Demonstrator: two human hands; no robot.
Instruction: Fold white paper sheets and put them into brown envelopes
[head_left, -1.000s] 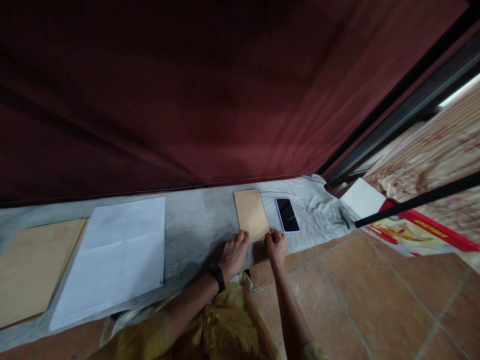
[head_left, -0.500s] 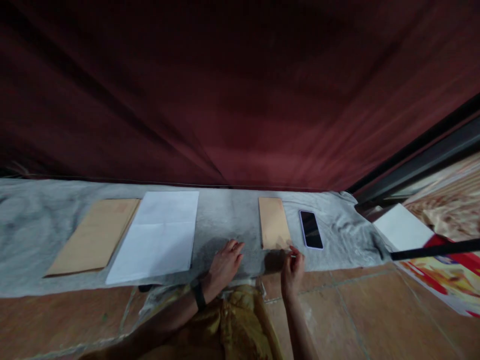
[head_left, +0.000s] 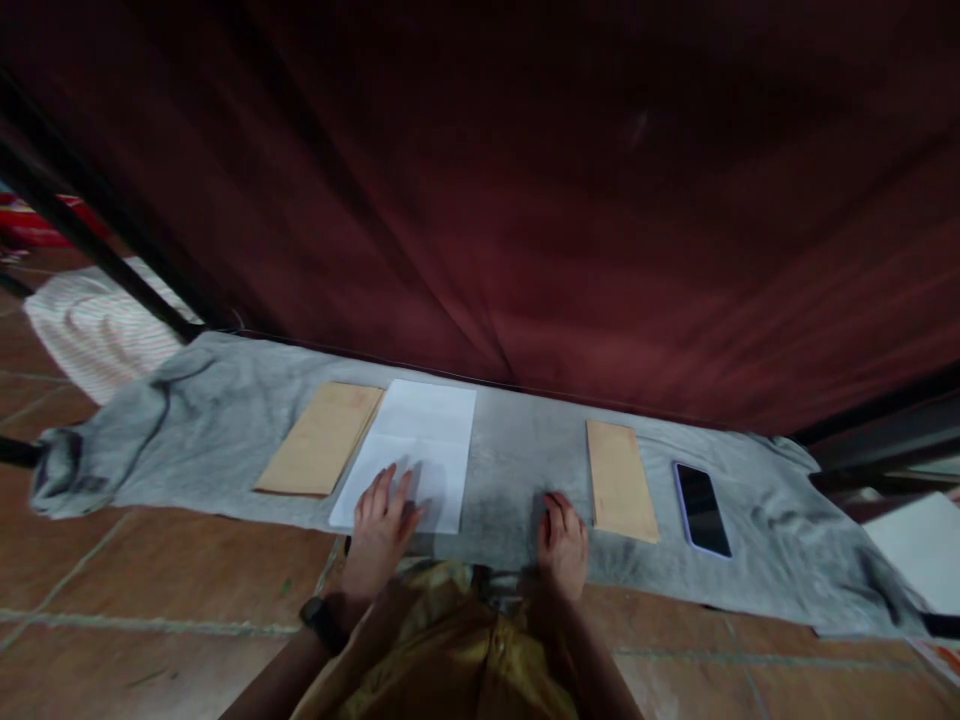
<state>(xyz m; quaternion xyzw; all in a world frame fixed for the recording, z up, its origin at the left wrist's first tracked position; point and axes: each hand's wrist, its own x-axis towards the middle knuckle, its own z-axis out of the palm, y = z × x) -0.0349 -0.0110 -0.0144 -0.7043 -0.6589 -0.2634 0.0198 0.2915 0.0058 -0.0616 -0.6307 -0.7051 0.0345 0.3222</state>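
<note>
My left hand (head_left: 381,527) lies flat with fingers spread on the near edge of a white sheet of paper (head_left: 420,445). A larger brown envelope (head_left: 321,451) sits just left of the sheet, partly under it. My right hand (head_left: 562,540) rests palm down with fingers out on the grey cloth (head_left: 510,470), a little left of a narrow brown envelope (head_left: 621,478). It holds nothing. A dark phone (head_left: 701,508) lies face up to the right of that envelope.
The grey cloth runs across a tiled floor (head_left: 150,590) below a dark red curtain (head_left: 480,200). A striped cloth (head_left: 97,325) lies far left beside a black bar (head_left: 90,250). A white sheet (head_left: 919,545) shows at the right edge. Yellow clothing (head_left: 450,650) covers my lap.
The view has swung left. My left hand moved from beside the narrow envelope over to the white sheet. My right hand left that envelope's corner and now rests flat on the cloth.
</note>
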